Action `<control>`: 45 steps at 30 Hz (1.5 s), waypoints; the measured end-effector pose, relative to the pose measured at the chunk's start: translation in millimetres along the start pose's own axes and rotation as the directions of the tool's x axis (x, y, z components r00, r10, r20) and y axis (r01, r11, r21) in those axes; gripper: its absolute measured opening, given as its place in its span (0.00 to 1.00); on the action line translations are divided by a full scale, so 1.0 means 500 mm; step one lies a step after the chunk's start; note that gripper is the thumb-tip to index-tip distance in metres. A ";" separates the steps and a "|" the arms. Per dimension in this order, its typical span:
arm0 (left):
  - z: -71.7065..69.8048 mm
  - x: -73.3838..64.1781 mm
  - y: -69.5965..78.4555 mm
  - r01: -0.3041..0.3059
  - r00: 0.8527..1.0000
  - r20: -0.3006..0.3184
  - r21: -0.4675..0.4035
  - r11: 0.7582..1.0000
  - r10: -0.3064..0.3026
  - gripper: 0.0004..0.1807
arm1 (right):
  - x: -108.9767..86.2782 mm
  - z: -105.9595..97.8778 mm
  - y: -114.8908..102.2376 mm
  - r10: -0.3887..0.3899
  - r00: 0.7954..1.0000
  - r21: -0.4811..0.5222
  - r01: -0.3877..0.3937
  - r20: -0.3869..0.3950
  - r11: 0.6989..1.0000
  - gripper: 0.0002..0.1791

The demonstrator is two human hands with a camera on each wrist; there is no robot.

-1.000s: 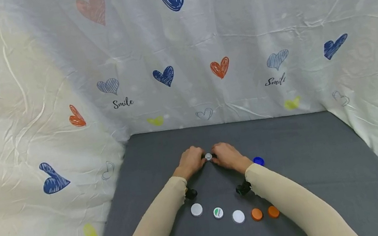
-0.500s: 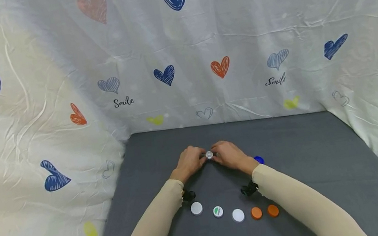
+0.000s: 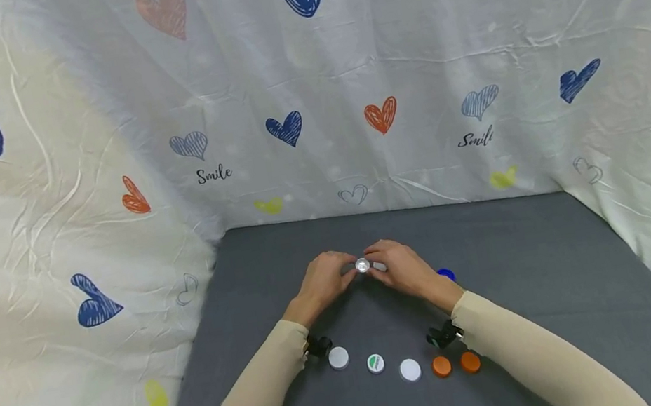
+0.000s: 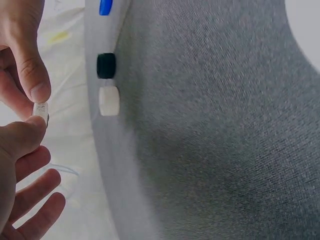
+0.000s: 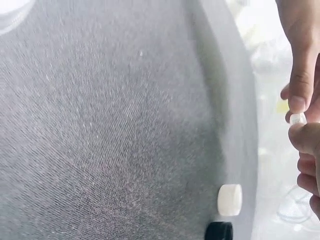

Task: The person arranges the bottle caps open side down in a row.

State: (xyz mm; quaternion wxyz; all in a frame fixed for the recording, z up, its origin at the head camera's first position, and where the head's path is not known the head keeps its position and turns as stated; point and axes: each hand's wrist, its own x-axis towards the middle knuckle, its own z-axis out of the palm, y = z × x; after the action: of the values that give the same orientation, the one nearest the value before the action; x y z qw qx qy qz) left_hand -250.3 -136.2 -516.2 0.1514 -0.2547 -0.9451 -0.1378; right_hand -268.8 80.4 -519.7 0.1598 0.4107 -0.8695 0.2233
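Between both hands is a small round white cap (image 3: pixel 362 265). My left hand (image 3: pixel 322 285) pinches it from the left with thumb and finger, and my right hand (image 3: pixel 401 270) pinches the opposite side. In the left wrist view the small cap (image 4: pixel 41 110) shows print on its side, between the two thumb tips. From the right wrist, only a pale bit of the cap (image 5: pixel 298 119) shows between the thumbs. Beyond the hands stand a white cap (image 4: pixel 109 101) and a dark green cap (image 4: pixel 106 66). The right hand hides the green one in the head view.
Nearer on the grey table (image 3: pixel 551 337) lies a row: a white cap (image 3: pixel 339 358), a green-and-white cap (image 3: pixel 376 364), another white cap (image 3: pixel 410 370) and two orange caps (image 3: pixel 441 366). A blue cap (image 3: pixel 446 275) is partly hidden behind the right wrist.
Both wrists and forearms have spread outward, and the pinched cap has shifted slightly up and right in the head view. A white cap beyond the right fingers has come into sight.
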 end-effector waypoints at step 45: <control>-0.064 -0.120 0.078 -0.295 0.942 -0.201 -0.115 0.949 0.268 0.17 | -0.111 -0.065 -0.115 -0.078 0.988 0.054 0.086 -0.135 0.995 0.19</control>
State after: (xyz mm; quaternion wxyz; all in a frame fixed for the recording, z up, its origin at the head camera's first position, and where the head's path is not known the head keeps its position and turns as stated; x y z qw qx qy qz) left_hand -173.5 -141.2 -501.2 0.2369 -0.3839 -0.8686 -0.2049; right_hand -186.6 100.6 -503.1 0.2141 0.4348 -0.8323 0.2691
